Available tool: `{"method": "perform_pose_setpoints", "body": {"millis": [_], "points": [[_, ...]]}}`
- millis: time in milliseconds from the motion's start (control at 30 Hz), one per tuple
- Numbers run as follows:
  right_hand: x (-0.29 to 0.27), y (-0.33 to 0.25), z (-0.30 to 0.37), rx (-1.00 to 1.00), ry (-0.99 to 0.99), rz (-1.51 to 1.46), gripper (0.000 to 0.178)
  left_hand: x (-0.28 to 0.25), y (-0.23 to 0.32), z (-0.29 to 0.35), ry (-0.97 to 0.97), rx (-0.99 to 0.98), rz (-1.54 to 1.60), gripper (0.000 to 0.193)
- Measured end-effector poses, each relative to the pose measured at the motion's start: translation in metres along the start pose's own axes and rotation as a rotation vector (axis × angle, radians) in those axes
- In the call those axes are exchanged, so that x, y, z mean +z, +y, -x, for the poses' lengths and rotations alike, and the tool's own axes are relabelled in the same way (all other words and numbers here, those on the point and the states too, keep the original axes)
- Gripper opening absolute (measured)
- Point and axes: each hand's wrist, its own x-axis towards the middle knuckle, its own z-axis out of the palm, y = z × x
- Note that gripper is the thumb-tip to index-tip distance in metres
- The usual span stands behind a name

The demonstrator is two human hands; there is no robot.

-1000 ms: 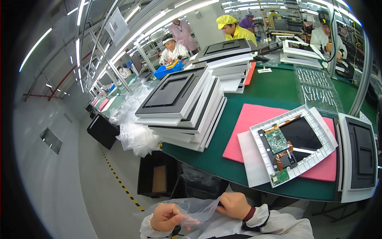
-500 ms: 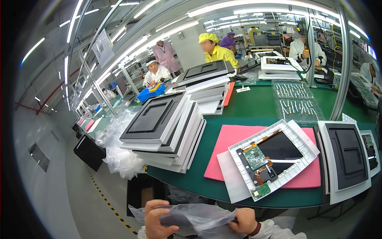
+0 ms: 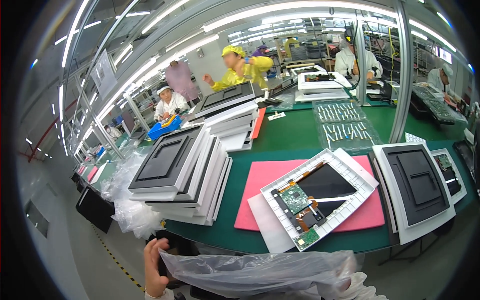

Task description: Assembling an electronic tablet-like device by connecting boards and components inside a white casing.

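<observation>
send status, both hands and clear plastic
Left grip open, at left edge of clear crinkled plastic film. Right grip veiled by film, hold unclear. Nothing visibly blocking film.

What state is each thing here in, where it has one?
Clear plastic film: spread lengthwise
Left hand: open, fingers and thumb apart
Right hand: mostly hidden by film, grip unclear
White housing: open, circuit boards showing
Pink pad: flat, partly covered
Blue bin: open, loaded
</observation>
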Motion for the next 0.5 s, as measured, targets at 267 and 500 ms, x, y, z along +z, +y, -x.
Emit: {"method": "perform_pose_setpoints", "body": {"millis": [267,500], "points": [[-0.022,-0.061,-0.056,0.352,0.402,-0.492,0.020,0.030,-0.037,0.000,-0.698,-0.277,0.237,0.041],[-0.035,-0.045,-0.052,0.161,0.568,0.129,0.022,0.034,-0.040,-0.016,-0.582,-0.148,0.170,0.006]]}}
